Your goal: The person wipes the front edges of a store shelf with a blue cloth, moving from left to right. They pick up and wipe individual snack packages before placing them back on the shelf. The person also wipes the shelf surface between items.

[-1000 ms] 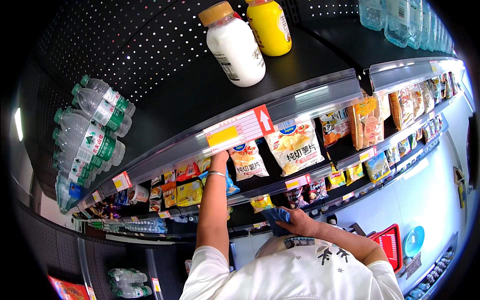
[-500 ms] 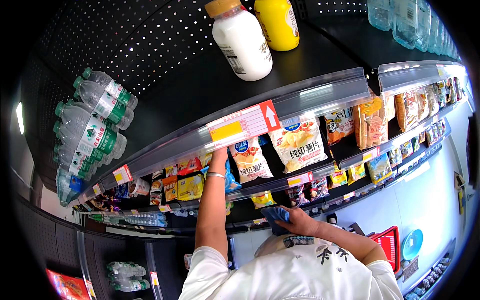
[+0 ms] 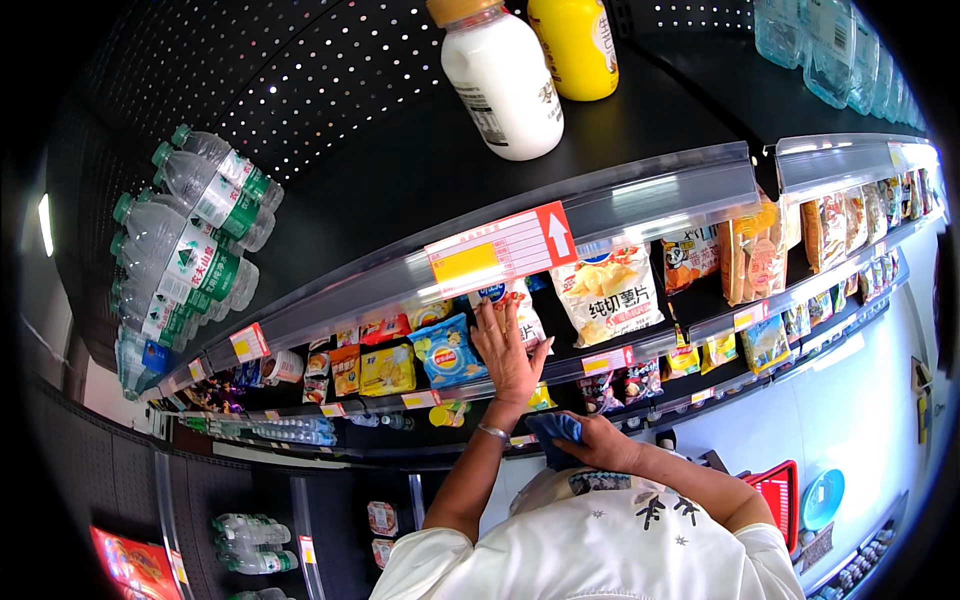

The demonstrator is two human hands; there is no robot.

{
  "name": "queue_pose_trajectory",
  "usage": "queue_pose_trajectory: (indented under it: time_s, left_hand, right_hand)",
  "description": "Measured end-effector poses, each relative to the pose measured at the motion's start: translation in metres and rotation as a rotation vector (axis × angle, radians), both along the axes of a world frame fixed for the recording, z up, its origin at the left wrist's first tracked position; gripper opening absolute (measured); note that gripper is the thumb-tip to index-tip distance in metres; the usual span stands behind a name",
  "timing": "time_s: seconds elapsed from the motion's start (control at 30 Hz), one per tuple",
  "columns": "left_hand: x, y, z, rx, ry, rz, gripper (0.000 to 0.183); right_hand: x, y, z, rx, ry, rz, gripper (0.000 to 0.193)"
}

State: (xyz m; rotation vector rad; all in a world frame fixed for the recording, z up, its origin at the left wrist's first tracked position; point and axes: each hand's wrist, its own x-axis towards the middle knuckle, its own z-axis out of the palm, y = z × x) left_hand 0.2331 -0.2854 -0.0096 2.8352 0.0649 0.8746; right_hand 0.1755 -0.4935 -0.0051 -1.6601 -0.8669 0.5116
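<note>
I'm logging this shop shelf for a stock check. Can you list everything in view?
milk bottle: one, white, top shelf.
yellow bottle: one, top shelf beside it.
water bottles: many, clear with green labels, top shelf left.
price tag: one, red, yellow and white, shelf rail.
chip bags: several, mixed colours, second shelf.
red basket: one, lower right.
blue cloth: one, in right hand.
left hand: on a chip bag, fingers spread.
right hand: near chest.

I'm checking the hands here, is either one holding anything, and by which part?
The right hand holds a dark blue cloth, bunched in its grip. The left hand lies flat against a white snack bag on the shelf, gripping nothing.
</note>
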Motion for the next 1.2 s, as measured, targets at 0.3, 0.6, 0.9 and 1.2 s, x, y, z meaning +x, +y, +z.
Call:
queue_pose_trajectory:
  time_s: [0.3, 0.6, 0.9, 1.2]
  left_hand:
    - [0.012, 0.002, -0.011, 0.059, 0.028, 0.018, 0.089]
    - [-0.014, -0.025, 0.029, -0.17, -0.115, -0.222, 0.064]
    - [0.006, -0.052, 0.024, -0.366, -0.034, -0.355, 0.07]
    - [0.051, -0.064, -0.036, -1.369, -0.002, -0.303, 0.068]
  right_hand:
    - [-0.001, 0.0, -0.015, 0.015, -0.025, -0.017, 0.041]
    - [0.002, -0.001, -0.026, 0.074, -0.061, -0.037, 0.045]
    - [0.016, -0.001, -0.043, 0.113, -0.072, 0.011, 0.049]
    - [0.05, -0.049, -0.032, 0.06, -0.157, 0.012, 0.05]
